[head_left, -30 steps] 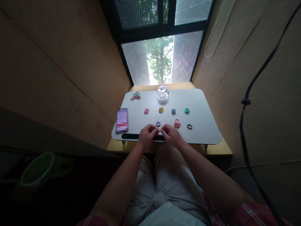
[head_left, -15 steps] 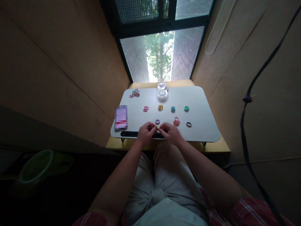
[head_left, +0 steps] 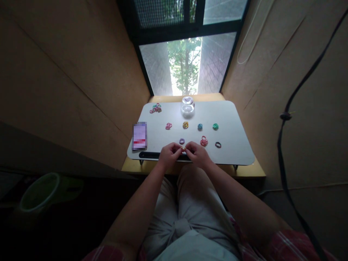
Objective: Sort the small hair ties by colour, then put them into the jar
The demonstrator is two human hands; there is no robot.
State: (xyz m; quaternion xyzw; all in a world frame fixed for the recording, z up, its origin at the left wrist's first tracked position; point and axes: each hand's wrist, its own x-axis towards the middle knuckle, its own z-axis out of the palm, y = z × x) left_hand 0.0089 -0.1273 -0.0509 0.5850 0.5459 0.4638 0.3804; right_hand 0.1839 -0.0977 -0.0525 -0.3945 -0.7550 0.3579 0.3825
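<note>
Near the front edge of the white table, my left hand [head_left: 169, 153] and my right hand [head_left: 197, 153] meet fingertip to fingertip. Between them they pinch a small yellowish elastic band [head_left: 183, 149], mostly covered by the fingers. Just beyond lie a purple band [head_left: 182, 141], a cluster of red bands [head_left: 203, 141] and a dark band [head_left: 218, 144]. A row behind holds pink bands [head_left: 168, 125], yellow bands [head_left: 185, 125], blue bands [head_left: 200, 126] and green bands [head_left: 215, 126]. A mixed pile [head_left: 156, 108] sits at the far left.
A clear round container [head_left: 187, 110] stands at the back of the white folding table [head_left: 231, 116]. At left lies a phone [head_left: 139, 136] with its screen lit. A black slot strip [head_left: 149, 154] runs along the front edge. A dark cord [head_left: 281, 152] hangs at right.
My fingers have shifted slightly around the small yellowish band, still pinched between both hands. The groups of bands stay where they were; the camera view has moved a little.
</note>
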